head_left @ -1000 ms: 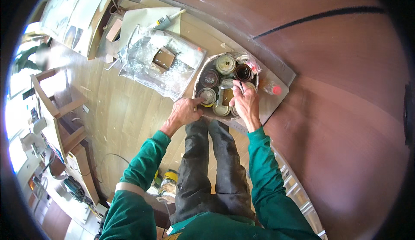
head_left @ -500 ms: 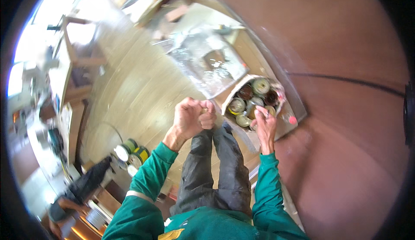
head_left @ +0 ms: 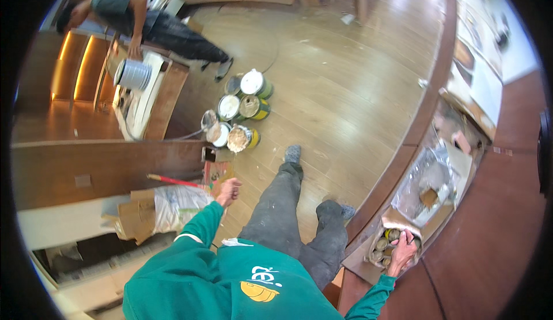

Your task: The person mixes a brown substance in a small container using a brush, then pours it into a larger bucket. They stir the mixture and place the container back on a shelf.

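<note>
My left hand (head_left: 228, 192) is out to the left of my legs, fingers curled closed; whatever they may hold is hidden. A red stick-like handle (head_left: 173, 180) lies close beyond it. On the right, my right hand (head_left: 404, 251) overlaps a small carton (head_left: 385, 222) with several open-looking cans (head_left: 379, 257) inside. Its fingers are pinched together, and a small pale thing shows at the tips, too small to name. Whether this hand touches the cans or hovers over them I cannot tell.
Several paint-type cans (head_left: 252, 107) stand on the wooden floor ahead. A co-worker (head_left: 167, 29) bends over a bench at far left, near a silver bucket (head_left: 133, 75). Clear plastic sheeting (head_left: 423, 182) lies beyond the carton. Flattened cardboard (head_left: 136, 216) is at left.
My view has swung left, bringing the floor cans and co-worker nearer the middle. My hands have spread apart, the left lower toward my left side. The right still overlaps the carton.
</note>
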A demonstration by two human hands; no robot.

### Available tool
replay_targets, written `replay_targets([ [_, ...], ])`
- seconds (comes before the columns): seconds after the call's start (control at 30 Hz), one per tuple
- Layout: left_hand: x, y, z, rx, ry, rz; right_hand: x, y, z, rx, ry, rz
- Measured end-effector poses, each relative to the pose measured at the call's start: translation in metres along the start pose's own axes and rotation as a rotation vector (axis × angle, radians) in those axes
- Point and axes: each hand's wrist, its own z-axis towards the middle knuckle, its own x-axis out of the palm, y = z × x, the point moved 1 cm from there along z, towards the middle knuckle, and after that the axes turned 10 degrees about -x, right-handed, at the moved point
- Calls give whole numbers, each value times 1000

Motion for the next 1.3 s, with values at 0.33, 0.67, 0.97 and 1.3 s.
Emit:
replay_targets([
  [0.33, -163, 29, 144, 16, -156, -510, 211, 190, 6, -186, 336, -214],
  [0.67, -143, -68, 397, 221, -518, 332, 595, 247, -34, -384, 822, -481],
  [0.97, -94, -116, 498, -16, -746, 482, 763, 167, -67, -348, 1002, -566],
  [1.3, -147, -66, 319, 225, -429, -77, 821, 163, -130, 447, 1356, -293],
])
